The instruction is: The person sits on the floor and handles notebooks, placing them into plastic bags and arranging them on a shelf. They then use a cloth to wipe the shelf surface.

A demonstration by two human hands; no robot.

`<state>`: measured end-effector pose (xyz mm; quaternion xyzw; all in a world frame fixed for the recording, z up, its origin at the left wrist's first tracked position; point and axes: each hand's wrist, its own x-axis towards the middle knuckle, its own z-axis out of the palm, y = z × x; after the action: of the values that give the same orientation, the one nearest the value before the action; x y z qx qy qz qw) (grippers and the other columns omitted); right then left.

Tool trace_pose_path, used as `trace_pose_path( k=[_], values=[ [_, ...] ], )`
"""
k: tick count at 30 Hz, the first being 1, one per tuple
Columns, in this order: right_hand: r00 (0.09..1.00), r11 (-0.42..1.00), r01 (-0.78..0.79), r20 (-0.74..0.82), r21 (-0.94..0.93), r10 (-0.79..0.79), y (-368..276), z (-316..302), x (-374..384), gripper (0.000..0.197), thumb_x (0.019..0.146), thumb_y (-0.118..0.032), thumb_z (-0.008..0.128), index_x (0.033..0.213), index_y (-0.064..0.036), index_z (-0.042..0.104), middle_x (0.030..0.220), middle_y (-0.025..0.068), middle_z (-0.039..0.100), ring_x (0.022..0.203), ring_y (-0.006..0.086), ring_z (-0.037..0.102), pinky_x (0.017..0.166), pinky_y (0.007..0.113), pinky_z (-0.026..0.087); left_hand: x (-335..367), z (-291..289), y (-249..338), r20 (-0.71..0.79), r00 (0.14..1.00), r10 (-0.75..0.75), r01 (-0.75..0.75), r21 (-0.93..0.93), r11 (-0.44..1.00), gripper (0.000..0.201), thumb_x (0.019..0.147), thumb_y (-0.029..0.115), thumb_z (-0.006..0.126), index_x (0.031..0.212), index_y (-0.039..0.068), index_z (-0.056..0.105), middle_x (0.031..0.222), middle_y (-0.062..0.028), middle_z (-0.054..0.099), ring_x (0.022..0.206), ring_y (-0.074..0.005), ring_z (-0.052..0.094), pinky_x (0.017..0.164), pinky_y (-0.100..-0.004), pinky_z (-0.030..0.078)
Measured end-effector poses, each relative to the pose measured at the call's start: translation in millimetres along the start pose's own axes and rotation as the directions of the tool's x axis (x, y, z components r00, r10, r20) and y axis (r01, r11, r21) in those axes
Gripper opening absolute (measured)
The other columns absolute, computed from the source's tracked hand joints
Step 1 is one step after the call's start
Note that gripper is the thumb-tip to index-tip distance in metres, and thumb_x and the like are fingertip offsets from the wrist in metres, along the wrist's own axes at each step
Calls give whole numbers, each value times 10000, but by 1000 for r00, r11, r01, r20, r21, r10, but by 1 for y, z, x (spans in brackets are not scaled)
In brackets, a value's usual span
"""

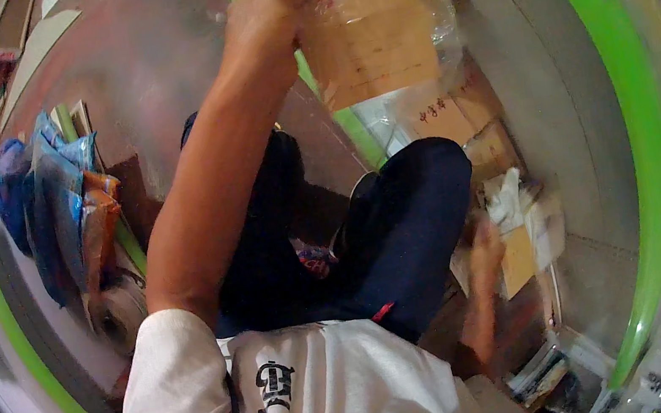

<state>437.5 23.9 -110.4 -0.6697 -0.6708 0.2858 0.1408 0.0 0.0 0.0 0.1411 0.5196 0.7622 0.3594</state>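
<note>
Your left hand [266, 21] edge-grips the brown packet [374, 37], likely exposing its face; whether your right hand [486, 246] grips anything cannot be told.

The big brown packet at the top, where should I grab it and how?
Probably pinch the brown packet by its left edge, coming from the left, where the left hand is, near the top. It looks flat and broad, so an edge should fit between thumb and fingers. On its right side, crinkly clear plastic sticks out and might slip.
</note>
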Motion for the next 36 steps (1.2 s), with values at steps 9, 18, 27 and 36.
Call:
trace_pose_path(
  k=[9,18,27,36],
  values=[
    [954,679,289,-142,675,-264,-198,-19,39,201,888,-128,562,1014,25,595,883,107,640,749,155,624,652,271,516,13,5,-22,-30,986,-164,160,-119,980,282,841,91,570,1081,-51,528,971,-131,618,834,-234,625,770,-360,522],
    [889,718,-62,365,694,-276,-226,56,68,308,870,-269,585,908,35,616,766,76,633,627,134,600,529,260,503,26,-33,-62,-46,952,-303,295,-128,947,271,831,101,584,1050,-53,543,946,-112,614,822,-224,610,790,-335,490],
    [933,712,-56,290,700,-211,-210,60,71,203,860,-214,591,880,-15,622,691,41,599,559,106,564,487,243,473,34,-40,-57,-135,966,-221,202,-143,969,221,844,98,574,1027,-24,548,944,-100,606,844,-222,601,804,-356,488],
    [909,580,-100,311,809,-277,-216,87,70,234,848,-142,574,1022,14,590,876,78,616,725,138,608,586,265,520,34,-35,-63,-118,974,-193,179,-118,977,232,855,106,569,1025,-48,537,947,-106,602,844,-221,607,778,-344,499]
  ],
)
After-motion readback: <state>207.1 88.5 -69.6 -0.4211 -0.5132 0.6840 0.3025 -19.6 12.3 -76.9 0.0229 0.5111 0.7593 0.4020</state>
